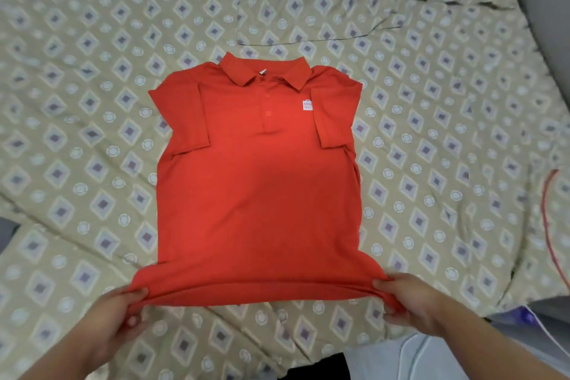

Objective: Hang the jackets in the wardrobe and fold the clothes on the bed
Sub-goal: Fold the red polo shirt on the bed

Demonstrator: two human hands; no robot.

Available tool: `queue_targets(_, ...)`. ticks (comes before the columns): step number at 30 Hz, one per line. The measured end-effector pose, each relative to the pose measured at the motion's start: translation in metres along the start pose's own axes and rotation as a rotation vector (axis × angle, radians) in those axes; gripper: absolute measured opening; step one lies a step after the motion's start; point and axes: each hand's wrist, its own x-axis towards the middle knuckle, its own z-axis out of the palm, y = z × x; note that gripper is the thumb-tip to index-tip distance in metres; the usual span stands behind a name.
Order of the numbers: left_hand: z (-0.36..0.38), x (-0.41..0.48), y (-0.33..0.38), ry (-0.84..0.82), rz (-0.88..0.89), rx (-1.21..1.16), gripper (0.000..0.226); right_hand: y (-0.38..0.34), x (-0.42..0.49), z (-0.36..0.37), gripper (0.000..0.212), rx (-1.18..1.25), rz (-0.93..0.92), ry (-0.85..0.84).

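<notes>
A red polo shirt lies face up on the bed, collar pointing away from me. Both short sleeves are folded inward over the chest, and a small white logo shows on its right side. My left hand grips the bottom hem at its left corner. My right hand grips the hem at its right corner. The hem is lifted slightly off the bedspread between the two hands.
The bedspread is beige with a diamond and circle pattern and has wrinkles near the top right. A thin red cord lies at the right edge. A pale cloth and a dark item sit at the bottom near me.
</notes>
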Motion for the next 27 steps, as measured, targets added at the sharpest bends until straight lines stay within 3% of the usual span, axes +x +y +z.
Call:
queue_targets(2,0.001,-0.001,0.024,-0.035,0.024,-0.11,0.013,-0.019,-0.008,-0.012,0.006,0.055,0.017,-0.06)
queue_targets(5,0.011,0.0,0.058,-0.07,0.08,-0.335,0.025,-0.051,-0.011,-0.014,0.02,0.286,-0.095,-0.06)
queue_targets(8,0.026,0.002,0.089,-0.122,0.069,-0.556,0.021,-0.087,-0.01,-0.003,0.013,0.584,-0.195,-0.065)
queue_targets(11,0.043,0.008,0.117,-0.21,0.046,-0.695,0.02,-0.12,-0.004,0.008,0.022,0.701,-0.23,-0.091)
queue_targets(14,0.062,0.02,0.14,-0.25,0.086,-0.714,0.033,-0.151,0.005,0.017,0.041,0.63,-0.258,-0.082)
queue_targets(16,0.074,0.029,0.155,-0.217,0.135,-0.678,0.043,-0.172,0.011,0.021,0.043,0.504,-0.301,0.002)
queue_targets(18,0.085,0.036,0.175,-0.159,0.179,-0.597,0.035,-0.192,0.018,0.019,0.03,0.432,-0.362,0.109)
queue_targets(20,0.092,0.043,0.198,-0.112,0.22,-0.536,0.013,-0.215,0.026,0.015,0.016,0.445,-0.414,0.171)
queue_targets(27,0.112,0.067,0.305,-0.026,0.315,-0.512,0.017,-0.322,0.05,0.003,0.034,0.63,-0.469,0.228)
